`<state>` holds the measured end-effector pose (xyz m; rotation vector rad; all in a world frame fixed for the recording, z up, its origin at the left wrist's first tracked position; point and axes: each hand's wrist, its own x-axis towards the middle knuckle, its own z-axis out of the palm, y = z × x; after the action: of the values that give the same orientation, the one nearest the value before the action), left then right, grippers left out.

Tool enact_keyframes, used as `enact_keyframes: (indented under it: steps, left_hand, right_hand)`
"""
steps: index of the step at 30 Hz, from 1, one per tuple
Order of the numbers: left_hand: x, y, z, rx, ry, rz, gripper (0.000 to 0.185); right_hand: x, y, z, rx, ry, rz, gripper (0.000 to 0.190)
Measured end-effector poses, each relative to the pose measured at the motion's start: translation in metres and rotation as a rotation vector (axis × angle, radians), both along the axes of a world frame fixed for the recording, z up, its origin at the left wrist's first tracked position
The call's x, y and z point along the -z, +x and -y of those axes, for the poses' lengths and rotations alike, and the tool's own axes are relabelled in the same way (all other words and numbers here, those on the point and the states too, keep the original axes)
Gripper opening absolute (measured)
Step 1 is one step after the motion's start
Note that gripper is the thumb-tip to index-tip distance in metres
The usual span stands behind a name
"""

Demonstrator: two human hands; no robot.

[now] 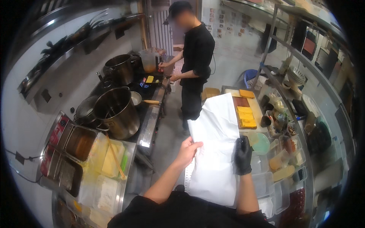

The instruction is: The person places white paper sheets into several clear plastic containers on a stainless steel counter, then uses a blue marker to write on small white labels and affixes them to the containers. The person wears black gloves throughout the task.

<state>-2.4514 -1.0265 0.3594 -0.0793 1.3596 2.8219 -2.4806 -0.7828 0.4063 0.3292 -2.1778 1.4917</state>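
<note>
A large white paper sheet or bag (215,159) hangs creased in front of my body. My left hand (190,151), bare, pinches its left edge between thumb and fingers. On the opposite edge, my right hand (243,155) grips it in a black glove; the fingertips are partly hidden. Beyond the paper, yellow omelette-like blocks (245,115) lie on a brown board (239,102) over a white cutting board (258,107). A pale green round lid or bowl (261,144) is just right of my gloved hand.
A co-worker (196,57) stands ahead, holding a pan (157,81) with yellow food over a lit burner. Tall stockpots (117,112) and a deep fryer (81,142) line the left. Plastic containers (261,182) crowd the right counter beneath a metal shelf frame (269,48).
</note>
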Motion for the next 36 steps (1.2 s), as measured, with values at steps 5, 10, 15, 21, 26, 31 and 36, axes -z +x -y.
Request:
enact_keyframes:
  steps: [5,10,15,21,26,31,36]
  left_hand:
    - [-0.024,0.001,0.027,0.152,-0.130,0.075,0.059]
    - [-0.036,-0.010,0.024,-0.090,-0.377,-0.206,0.077]
    - [-0.057,-0.003,0.020,-0.196,-0.572,-0.273,0.076]
    - [-0.064,0.002,0.006,-0.134,-0.607,-0.230,0.056]
    - [-0.068,-0.001,-0.003,-0.235,-0.849,-0.365,0.037]
    - [-0.108,0.024,-0.005,-0.372,-0.985,-0.362,0.019]
    - [-0.126,0.018,0.011,-0.479,-1.118,-0.539,0.023]
  right_hand:
    - [-0.004,-0.009,0.026,0.108,-0.066,0.063,0.010]
    - [-0.011,-0.017,0.027,0.100,-0.267,0.175,0.038]
    - [-0.016,0.014,0.007,-0.211,-0.576,0.357,0.056]
    - [-0.045,0.067,-0.019,-0.245,-0.356,0.334,0.069]
    - [-0.050,0.097,-0.036,-0.347,-0.357,0.499,0.056]
    - [-0.061,0.106,-0.031,-0.457,-0.342,0.497,0.052]
    - [-0.078,0.098,-0.021,-0.414,-0.367,0.518,0.052]
